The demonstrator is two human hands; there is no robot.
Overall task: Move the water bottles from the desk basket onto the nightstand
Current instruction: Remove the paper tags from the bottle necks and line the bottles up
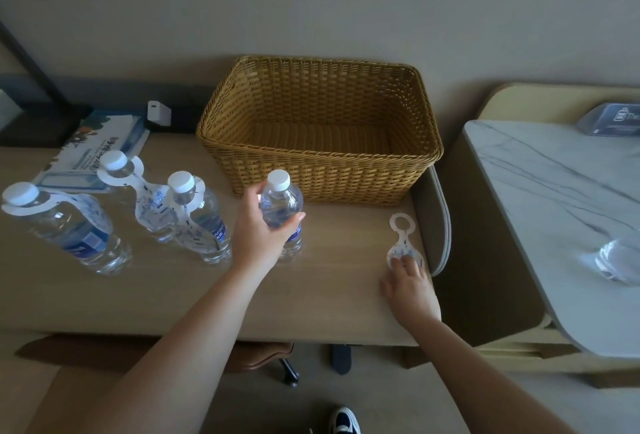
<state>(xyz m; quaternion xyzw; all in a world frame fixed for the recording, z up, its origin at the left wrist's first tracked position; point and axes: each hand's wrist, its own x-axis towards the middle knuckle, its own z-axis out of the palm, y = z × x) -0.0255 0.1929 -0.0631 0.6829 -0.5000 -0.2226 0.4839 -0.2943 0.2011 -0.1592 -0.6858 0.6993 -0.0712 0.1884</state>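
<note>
On the wooden surface [173, 295] before the wicker basket [322, 128], three bottles [197, 215] stand at left, the left hand [258, 229] grips a fourth bottle [281, 205], and the right hand [410, 281] rests relaxed fingertips on a paper tag [401, 239].

Left hand [258, 225] around upright water bottle [282, 212] beside wicker basket [322, 170]; right hand [410, 286] on paper tag [403, 243].

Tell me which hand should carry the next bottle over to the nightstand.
Left. The left hand already grips a bottle standing on the desk. The right hand is busy, its fingers resting on a loose paper tag.
</note>
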